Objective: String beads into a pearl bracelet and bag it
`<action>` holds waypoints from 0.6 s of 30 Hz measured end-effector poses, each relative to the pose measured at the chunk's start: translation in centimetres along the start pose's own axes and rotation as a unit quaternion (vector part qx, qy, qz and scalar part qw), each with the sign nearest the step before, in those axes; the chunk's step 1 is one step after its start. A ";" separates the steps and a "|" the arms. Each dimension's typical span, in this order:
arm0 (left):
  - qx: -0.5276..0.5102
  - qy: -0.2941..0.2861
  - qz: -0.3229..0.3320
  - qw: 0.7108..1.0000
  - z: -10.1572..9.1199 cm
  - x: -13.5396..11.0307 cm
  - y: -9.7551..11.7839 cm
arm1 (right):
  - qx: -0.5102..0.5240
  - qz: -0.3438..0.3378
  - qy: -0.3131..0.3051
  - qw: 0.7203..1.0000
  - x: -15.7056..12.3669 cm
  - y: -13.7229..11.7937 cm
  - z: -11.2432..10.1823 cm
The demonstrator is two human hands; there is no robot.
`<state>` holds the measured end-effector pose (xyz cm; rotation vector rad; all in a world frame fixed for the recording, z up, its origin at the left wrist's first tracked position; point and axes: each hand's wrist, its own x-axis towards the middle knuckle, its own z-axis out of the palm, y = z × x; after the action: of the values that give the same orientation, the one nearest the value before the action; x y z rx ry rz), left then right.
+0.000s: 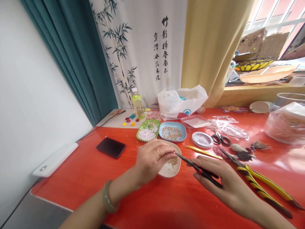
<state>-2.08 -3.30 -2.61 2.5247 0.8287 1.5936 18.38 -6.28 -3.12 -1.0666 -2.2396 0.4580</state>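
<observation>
My left hand point(152, 157) is closed in a pinch above a white dish point(163, 173) of small gold beads point(172, 161). Something tiny sits at its fingertips, too small to name. My right hand point(216, 178) grips black-handled pliers point(199, 170). Their thin tip meets the fingertips of my left hand over the dish's right side. Behind the dish are a green tray point(138, 136) of white beads point(146, 134) and a blue tray point(183, 137) of gold beads point(172, 133). Yellow tweezers point(205, 152) lie just beyond my right hand.
Large yellow-and-black pliers point(254, 181) lie at the right, near scissors point(221, 139) and a round lidded container point(202, 140). A phone point(111, 147) rests at the left. A bottle point(138, 105) and a plastic bag point(181, 103) stand at the back of the red table point(78, 171).
</observation>
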 end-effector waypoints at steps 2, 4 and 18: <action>-0.006 -0.004 0.001 1.000 0.0 0.0 0.0 | 0.003 0.001 0.000 1.000 0.0 0.1 0.1; -0.020 -0.009 -0.007 1.000 0.0 0.0 -0.1 | 0.008 0.002 -0.001 1.000 0.0 0.1 0.1; -0.297 -0.087 -0.351 0.884 0.0 0.0 -0.1 | 0.020 0.031 -0.018 0.999 0.0 0.2 -0.2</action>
<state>-2.15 -3.22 -2.63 1.6311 0.9022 1.1197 18.65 -6.20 -3.06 -1.1183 -2.2250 0.5497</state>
